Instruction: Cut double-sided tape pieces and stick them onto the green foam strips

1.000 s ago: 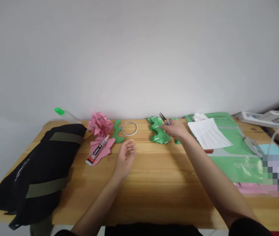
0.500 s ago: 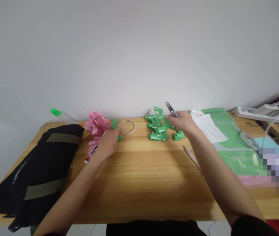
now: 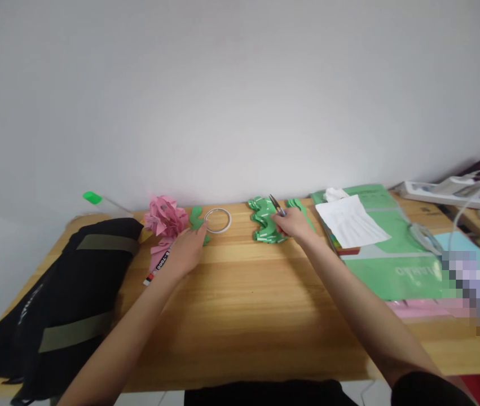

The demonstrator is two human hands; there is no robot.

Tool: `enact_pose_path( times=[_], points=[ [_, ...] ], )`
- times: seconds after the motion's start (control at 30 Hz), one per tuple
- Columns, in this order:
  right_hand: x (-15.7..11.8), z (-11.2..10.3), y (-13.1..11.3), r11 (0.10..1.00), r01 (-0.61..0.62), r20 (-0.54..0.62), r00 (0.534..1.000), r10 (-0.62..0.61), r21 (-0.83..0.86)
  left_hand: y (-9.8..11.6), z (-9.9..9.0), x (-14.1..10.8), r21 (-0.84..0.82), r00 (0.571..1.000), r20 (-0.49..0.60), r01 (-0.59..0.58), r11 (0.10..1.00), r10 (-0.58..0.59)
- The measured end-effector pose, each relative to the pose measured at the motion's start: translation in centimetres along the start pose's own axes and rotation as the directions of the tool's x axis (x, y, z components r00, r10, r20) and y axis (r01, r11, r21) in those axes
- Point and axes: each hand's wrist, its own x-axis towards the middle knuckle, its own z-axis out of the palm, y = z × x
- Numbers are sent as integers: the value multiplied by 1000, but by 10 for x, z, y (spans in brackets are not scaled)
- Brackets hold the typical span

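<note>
My left hand (image 3: 189, 248) lies low over the table, fingers stretched forward. Its fingertips meet the edge of a white tape ring (image 3: 218, 230) and a green scalloped paper piece (image 3: 196, 213). Beside it are a pink folded-paper flower (image 3: 166, 217) and a glue tube (image 3: 161, 263) with black and red print. My right hand (image 3: 294, 223) is closed around small scissors (image 3: 277, 204), blades pointing up and left. Under and beside that hand is a pile of green scalloped paper pieces (image 3: 265, 220) with white strips; more green paper (image 3: 296, 204) shows behind it.
At left lies a black bag (image 3: 83, 276) with grey-green bands; a green-tipped stick (image 3: 92, 197) is behind it. A white sheet (image 3: 352, 223) rests on a green plastic package (image 3: 396, 276) at right. Further right are a clear tape roll (image 3: 426, 239) and a white power strip (image 3: 447, 192).
My right hand has moved slightly left and down with the scissors, onto the green paper pile. The pen by my right forearm is now out of sight. My left hand stays nearly in place.
</note>
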Motion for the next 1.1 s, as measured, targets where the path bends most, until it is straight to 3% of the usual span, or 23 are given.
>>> enact_pose_path(
  times=[0.3,0.53,0.73,0.83,0.93,1.0,1.1],
  points=[
    [-28,-24,21,971,-2,-99,995,27,240,-6,0,2,-139,999,-30,28,990,-33],
    [-57,-25,32,930,41,-83,996,-12,365,-19,-2,-1,-356,993,-65,72,932,-102],
    [-72,-28,39,908,53,-92,996,-16,416,-20,-11,-12,-499,959,-202,75,863,-200],
    [-84,-24,40,889,52,-85,996,-15,454,-4,-18,-26,-578,928,-316,-23,815,-199],
    [-101,-6,40,862,-34,81,997,-9,506,25,-15,-45,-597,913,-394,-169,785,-103],
    [-113,14,40,846,-151,284,959,-1,511,49,-5,-58,-616,933,-360,-250,747,16],
    [-129,43,46,836,-200,345,939,14,511,84,18,-73,-661,948,-307,-278,697,87]
  ],
)
